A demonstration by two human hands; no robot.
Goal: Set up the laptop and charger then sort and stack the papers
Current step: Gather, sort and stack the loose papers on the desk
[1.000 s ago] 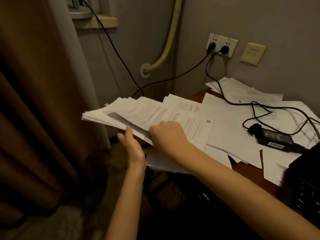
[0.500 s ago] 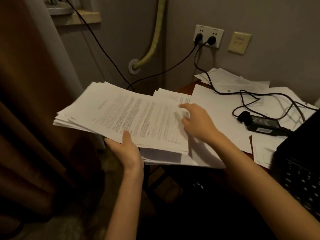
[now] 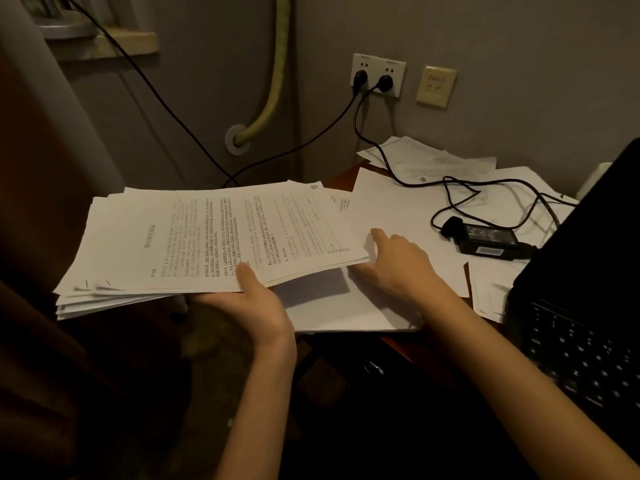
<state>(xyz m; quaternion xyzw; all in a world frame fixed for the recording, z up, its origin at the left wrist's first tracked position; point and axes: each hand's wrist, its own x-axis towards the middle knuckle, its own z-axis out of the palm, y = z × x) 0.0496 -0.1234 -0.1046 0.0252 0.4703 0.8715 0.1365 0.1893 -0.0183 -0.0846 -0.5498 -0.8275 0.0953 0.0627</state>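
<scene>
My left hand point(image 3: 258, 301) holds a thick stack of printed papers point(image 3: 207, 237) out over the table's left edge, thumb on top and fingers underneath. Just right of the stack's edge, my right hand point(image 3: 398, 263) rests on a blank white sheet point(image 3: 401, 206) with its fingers loosely extended. More loose sheets point(image 3: 436, 161) cover the brown table point(image 3: 408, 344). The black charger brick point(image 3: 488, 239) lies on the papers, its cable running to a plug in the wall socket point(image 3: 377, 76). The open black laptop point(image 3: 581, 355) stands at the right edge.
A brown curtain point(image 3: 41, 237) hangs close on the left. A yellow pipe point(image 3: 273, 88) and a second black cable point(image 3: 166, 105) run along the back wall. A beige switch plate point(image 3: 436, 85) is beside the socket. The charger's coiled cable point(image 3: 485, 188) lies over the far sheets.
My right hand left the top of the stack and moved right onto the loose sheets. The stack in my left hand has levelled out and spread wider.
</scene>
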